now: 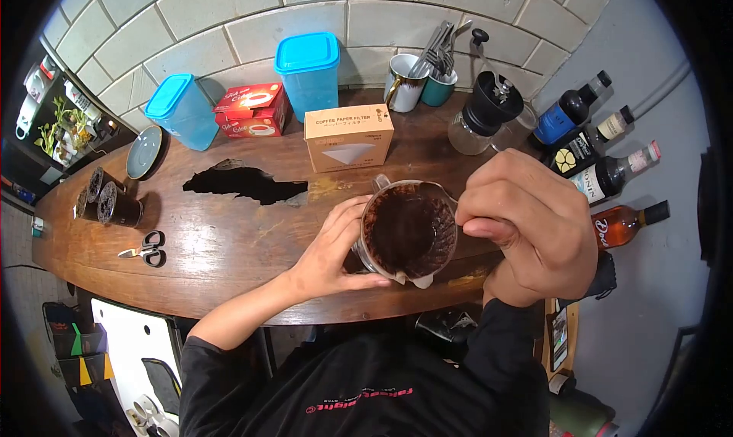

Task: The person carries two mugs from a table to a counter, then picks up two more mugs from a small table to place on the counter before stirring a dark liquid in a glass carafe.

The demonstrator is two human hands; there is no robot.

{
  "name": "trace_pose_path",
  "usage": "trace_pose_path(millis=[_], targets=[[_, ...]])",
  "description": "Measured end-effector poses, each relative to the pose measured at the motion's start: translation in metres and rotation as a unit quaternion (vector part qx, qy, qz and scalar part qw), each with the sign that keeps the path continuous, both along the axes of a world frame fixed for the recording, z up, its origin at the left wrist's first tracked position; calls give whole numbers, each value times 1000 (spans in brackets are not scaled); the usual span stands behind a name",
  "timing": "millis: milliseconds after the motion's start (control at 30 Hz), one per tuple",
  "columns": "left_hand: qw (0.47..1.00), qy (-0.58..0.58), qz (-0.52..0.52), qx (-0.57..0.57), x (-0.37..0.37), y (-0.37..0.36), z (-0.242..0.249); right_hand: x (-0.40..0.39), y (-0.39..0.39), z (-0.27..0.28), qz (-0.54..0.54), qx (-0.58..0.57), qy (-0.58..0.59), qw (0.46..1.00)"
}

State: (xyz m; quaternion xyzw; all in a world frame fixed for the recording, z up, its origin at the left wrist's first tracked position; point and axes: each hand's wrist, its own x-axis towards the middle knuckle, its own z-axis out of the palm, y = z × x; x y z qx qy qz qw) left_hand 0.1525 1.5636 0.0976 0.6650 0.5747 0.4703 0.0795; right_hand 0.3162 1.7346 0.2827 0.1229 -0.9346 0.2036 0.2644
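Wet, dark-brown coffee grounds (403, 231) line the paper filter (421, 281) in the coffee dripper (366, 252), clasped from 8 o'clock by the half-open left hand (336, 246); the right hand (534, 223) curls at 3 o'clock, grip unclear.

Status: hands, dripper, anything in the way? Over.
Left hand holding dripper. Right hand at edge of paper filter, grip unclear. Dark grounds inside. Filter box just beyond, not blocking.
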Motion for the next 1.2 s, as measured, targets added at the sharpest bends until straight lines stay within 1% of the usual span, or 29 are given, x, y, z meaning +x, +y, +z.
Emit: trace_pose_path(millis=[167, 233, 333, 433, 567, 633, 733, 867, 933, 967, 1033, 1167, 1200], targets=[[1000, 2, 6, 0, 1, -1, 2, -3, -5, -1, 0, -3, -12, 1000], [1000, 2, 10, -1, 2, -2, 2, -5, -5, -1, 22, -22, -54, 998], [1000, 9, 11, -9, 2, -1, 3, -5, -5, -4, 24, -25, -86, 996], [1000, 5, 12, -11, 2, -1, -1, -7, -5, -9, 36, -16, -93, 995], [999, 24, 27, -6, 4, -3, 0, -6, -5, -5, 48, -12, -59, 997], [999, 32, 34, 2, 4, -1, 2, -4, -5, -2, 31, -16, -8, 999], [999, 33, 40, 0, 5, -2, 1, -3, -5, -1, 16, -26, 12, 999], [999, 27, 47, -3, 7, -2, 1, -5, -9, -4, 4, -20, 5, 1000], [999, 24, 48, -2, 7, -2, 1, -8, -10, -9, -13, -19, -31, 999], [999, 23, 47, -4, 7, -2, 3, -9, -10, -9, -13, -20, -32, 999], [999, 20, 47, -5, 7, -2, 3, -9, -8, -7, 21, 19, -78, 997], [999, 19, 48, -7, 7, -2, 2, -8, -8, -8, 45, 0, -87, 995], [999, 16, 48, -10, 7, -2, 2, -9, -10, -9, 37, -19, -49, 998]])
